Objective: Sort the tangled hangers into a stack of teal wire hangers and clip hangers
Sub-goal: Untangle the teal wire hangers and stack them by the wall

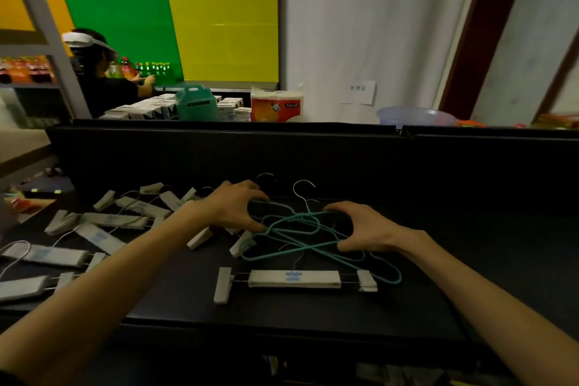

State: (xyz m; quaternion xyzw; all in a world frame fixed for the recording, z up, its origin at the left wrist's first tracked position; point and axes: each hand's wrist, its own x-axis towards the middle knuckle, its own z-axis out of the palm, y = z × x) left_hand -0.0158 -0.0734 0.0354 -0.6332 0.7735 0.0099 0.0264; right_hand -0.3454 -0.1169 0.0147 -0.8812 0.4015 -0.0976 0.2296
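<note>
Between both hands (pixel 238 207) (pixel 360 226), tangled teal hangers (pixel 297 226).

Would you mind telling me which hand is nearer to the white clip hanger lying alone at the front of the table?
Right. The right hand is just above the clip hanger's right end, on the teal wire hangers; the left hand is farther back.

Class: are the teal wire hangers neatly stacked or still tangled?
Tangled: the teal wire hangers cross at odd angles between the left hand and right hand.
</note>
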